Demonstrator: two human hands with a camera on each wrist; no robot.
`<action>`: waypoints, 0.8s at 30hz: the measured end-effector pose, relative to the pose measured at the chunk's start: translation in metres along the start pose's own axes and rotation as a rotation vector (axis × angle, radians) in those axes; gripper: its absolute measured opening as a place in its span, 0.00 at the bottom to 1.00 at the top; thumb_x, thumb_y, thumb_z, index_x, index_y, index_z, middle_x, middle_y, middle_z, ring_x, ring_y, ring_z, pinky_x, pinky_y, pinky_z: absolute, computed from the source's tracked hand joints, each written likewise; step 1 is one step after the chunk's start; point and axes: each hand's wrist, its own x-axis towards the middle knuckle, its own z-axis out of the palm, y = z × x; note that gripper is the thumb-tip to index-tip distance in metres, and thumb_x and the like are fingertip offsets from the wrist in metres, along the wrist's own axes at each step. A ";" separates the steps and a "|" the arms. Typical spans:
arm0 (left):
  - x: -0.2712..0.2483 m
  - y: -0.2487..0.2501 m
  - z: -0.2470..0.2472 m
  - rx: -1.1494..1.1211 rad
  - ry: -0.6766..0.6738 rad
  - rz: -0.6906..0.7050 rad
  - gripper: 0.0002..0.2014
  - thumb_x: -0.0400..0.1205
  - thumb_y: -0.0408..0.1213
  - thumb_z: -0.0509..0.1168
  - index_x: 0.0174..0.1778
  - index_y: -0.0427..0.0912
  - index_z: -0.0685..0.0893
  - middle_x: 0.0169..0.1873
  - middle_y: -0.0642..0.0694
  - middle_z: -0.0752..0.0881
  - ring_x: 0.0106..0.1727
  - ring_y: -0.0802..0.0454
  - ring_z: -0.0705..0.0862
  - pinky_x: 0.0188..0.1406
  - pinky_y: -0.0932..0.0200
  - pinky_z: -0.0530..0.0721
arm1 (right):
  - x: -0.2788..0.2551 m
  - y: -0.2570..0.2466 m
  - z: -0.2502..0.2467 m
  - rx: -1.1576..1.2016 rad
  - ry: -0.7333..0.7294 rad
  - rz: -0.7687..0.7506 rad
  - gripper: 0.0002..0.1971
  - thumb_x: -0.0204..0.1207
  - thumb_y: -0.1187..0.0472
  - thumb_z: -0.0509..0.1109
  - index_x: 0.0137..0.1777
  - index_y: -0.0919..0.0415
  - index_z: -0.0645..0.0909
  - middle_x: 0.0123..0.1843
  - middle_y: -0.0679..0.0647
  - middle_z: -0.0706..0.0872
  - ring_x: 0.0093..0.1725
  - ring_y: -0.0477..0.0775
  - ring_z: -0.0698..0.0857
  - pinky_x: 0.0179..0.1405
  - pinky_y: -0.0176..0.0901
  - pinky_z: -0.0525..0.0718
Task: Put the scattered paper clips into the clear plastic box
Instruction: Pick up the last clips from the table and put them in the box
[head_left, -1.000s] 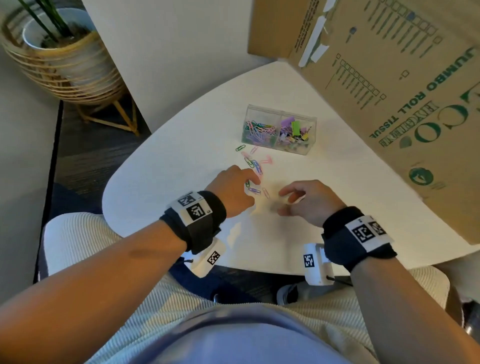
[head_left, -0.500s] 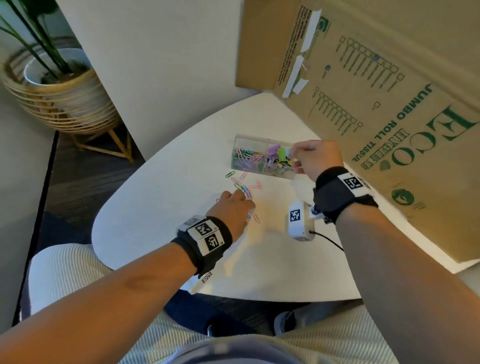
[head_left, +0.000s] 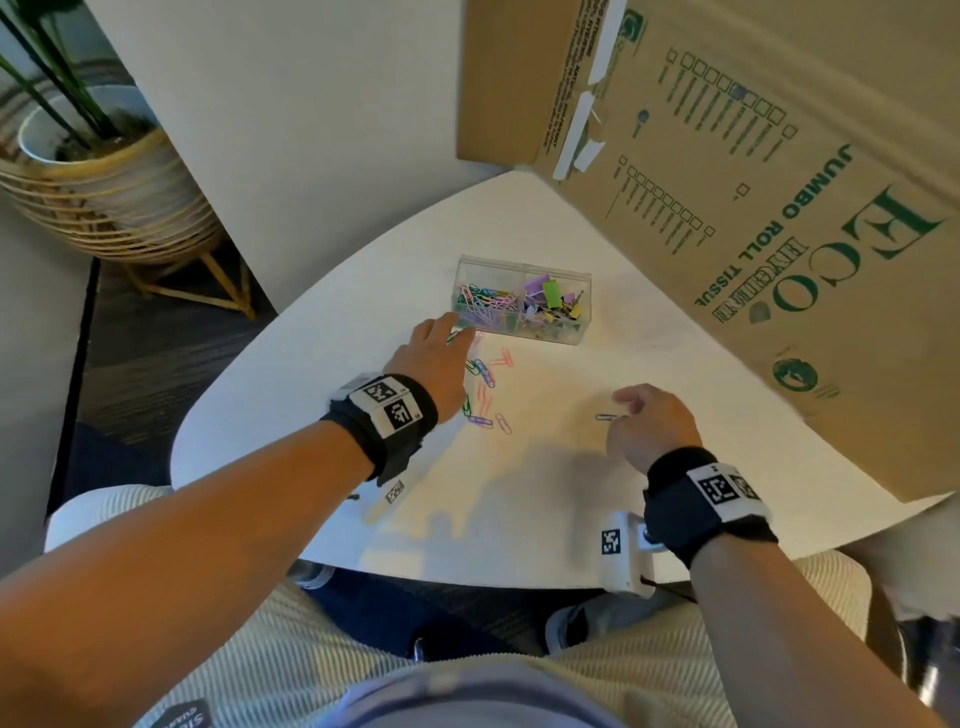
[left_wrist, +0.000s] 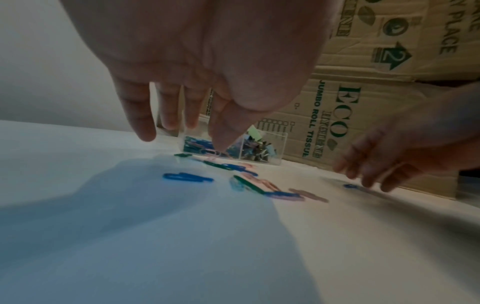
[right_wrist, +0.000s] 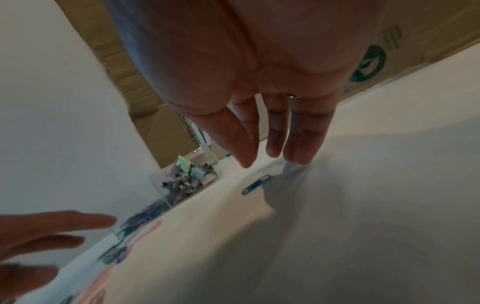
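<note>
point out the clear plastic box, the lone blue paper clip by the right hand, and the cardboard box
clear plastic box (head_left: 566, 283): head view, its bare right end wall
lone blue paper clip (right_wrist: 255, 187): right wrist view, middle of its loop
cardboard box (head_left: 779, 322): head view, printed side panel

Head view: bright, even daylight on the white table (head_left: 675, 364); soft forearm shadows fall toward the near edge. Wide-angle bending curves the cardboard box (head_left: 779, 208) and wall lines at the frame edges. Right hand (head_left: 649, 426) slightly smeared by motion.

Left wrist view: dim, bluish cast; broad shadow under the left hand (left_wrist: 207, 51); scattered paper clips (left_wrist: 249, 183) soft, palm out of focus.

Right wrist view: dim, grainy, strongly tilted; clear plastic box (right_wrist: 182, 183) blurred; finger shadows grey.
</note>
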 end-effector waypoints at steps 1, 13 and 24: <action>0.004 0.001 -0.002 -0.007 -0.032 -0.007 0.34 0.80 0.31 0.62 0.82 0.42 0.57 0.81 0.42 0.57 0.80 0.43 0.58 0.75 0.44 0.70 | 0.000 0.000 0.004 -0.027 -0.015 0.003 0.19 0.76 0.70 0.65 0.65 0.57 0.82 0.68 0.58 0.80 0.64 0.60 0.81 0.56 0.42 0.80; -0.006 -0.005 0.010 -0.018 -0.101 0.098 0.29 0.83 0.42 0.62 0.80 0.44 0.63 0.74 0.42 0.67 0.72 0.42 0.68 0.71 0.50 0.71 | -0.009 -0.059 0.048 -0.215 -0.232 -0.402 0.34 0.69 0.50 0.78 0.75 0.51 0.71 0.68 0.55 0.75 0.66 0.56 0.78 0.65 0.43 0.76; -0.001 -0.018 -0.005 -0.004 -0.265 0.001 0.35 0.71 0.42 0.78 0.73 0.50 0.72 0.61 0.43 0.72 0.61 0.41 0.79 0.62 0.47 0.80 | 0.011 -0.095 0.057 -0.600 -0.328 -0.586 0.30 0.63 0.41 0.79 0.63 0.51 0.79 0.64 0.52 0.74 0.65 0.57 0.76 0.61 0.50 0.79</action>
